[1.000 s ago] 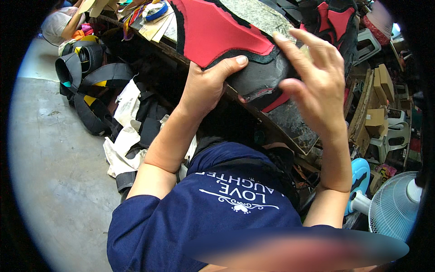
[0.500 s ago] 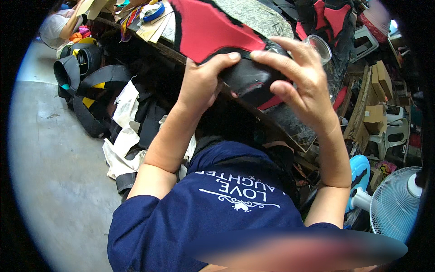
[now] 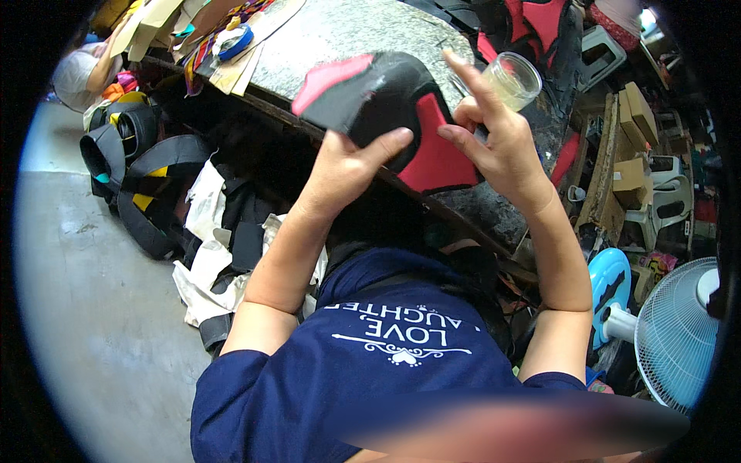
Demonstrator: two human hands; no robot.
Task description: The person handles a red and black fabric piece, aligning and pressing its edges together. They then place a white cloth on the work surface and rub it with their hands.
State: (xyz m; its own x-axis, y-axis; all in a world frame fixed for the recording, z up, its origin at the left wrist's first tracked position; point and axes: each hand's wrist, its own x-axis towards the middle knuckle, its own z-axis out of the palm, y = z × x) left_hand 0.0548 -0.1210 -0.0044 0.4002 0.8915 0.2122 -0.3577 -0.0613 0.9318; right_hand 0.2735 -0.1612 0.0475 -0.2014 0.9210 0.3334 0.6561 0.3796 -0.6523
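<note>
Over the near edge of the worktop (image 3: 316, 35), the left hand (image 3: 340, 170) is clamping a red-and-black piece (image 3: 386, 92), its long axis running roughly along that edge, one red tip pointing left; the right hand (image 3: 498, 143) is holding its fingers apart alongside.

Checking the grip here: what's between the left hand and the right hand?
In the head view, a red-and-black piece lies between the left hand and the right hand. The left hand grips it; whether the right touches it is unclear.
</note>
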